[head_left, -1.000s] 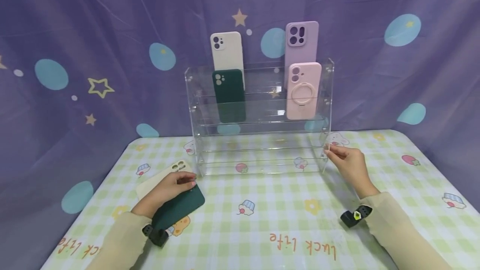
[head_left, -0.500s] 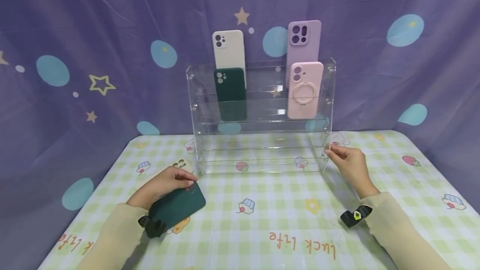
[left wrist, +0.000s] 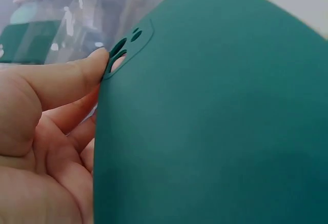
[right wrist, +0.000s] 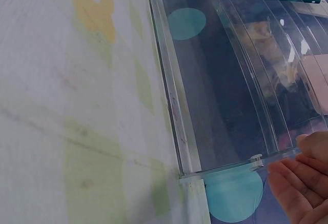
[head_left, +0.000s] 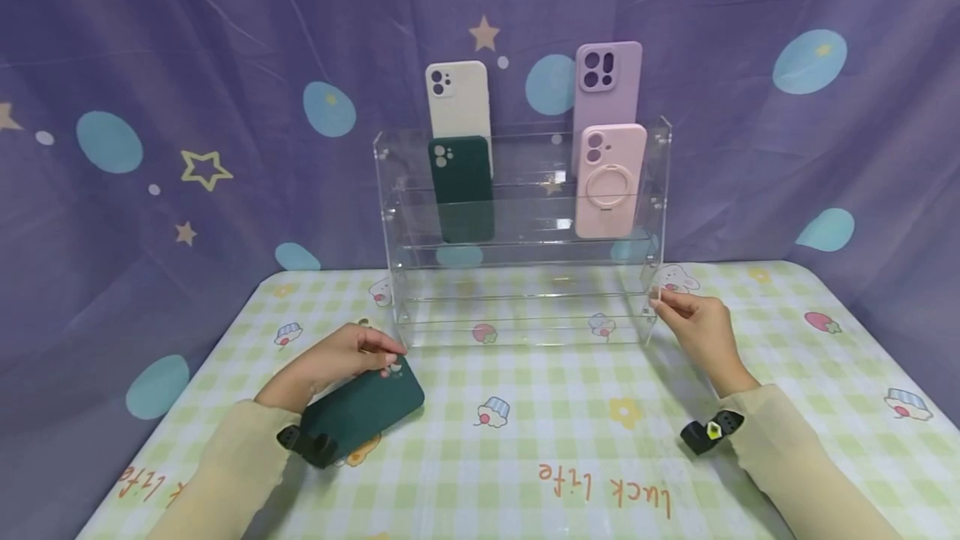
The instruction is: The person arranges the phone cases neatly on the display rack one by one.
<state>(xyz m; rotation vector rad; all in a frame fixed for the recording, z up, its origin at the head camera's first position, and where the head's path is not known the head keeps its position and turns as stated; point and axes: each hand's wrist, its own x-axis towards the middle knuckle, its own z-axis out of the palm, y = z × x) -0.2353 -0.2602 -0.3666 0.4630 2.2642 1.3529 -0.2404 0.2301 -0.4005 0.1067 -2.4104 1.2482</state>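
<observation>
My left hand pinches a dark green phone case near its camera-hole corner, thumb on the case's back. Up close in the left wrist view, the same green phone case is tilted and its camera cutouts show beside the thumb. A cream phone case lies under the left hand, nearly all hidden. On the other side, my right hand grips the lower right side panel of a clear acrylic display stand between thumb and fingers; the right wrist view shows these fingers at the panel's edge.
On the stand's top tier lean a white phone case and a purple one. One tier lower are another green case and a pink ringed case. A checked cloth covers the table; a purple curtain hangs behind.
My left hand has lifted the green case slightly and shifted it right, toward the stand. The cream case has become mostly covered. My right hand has stayed put.
</observation>
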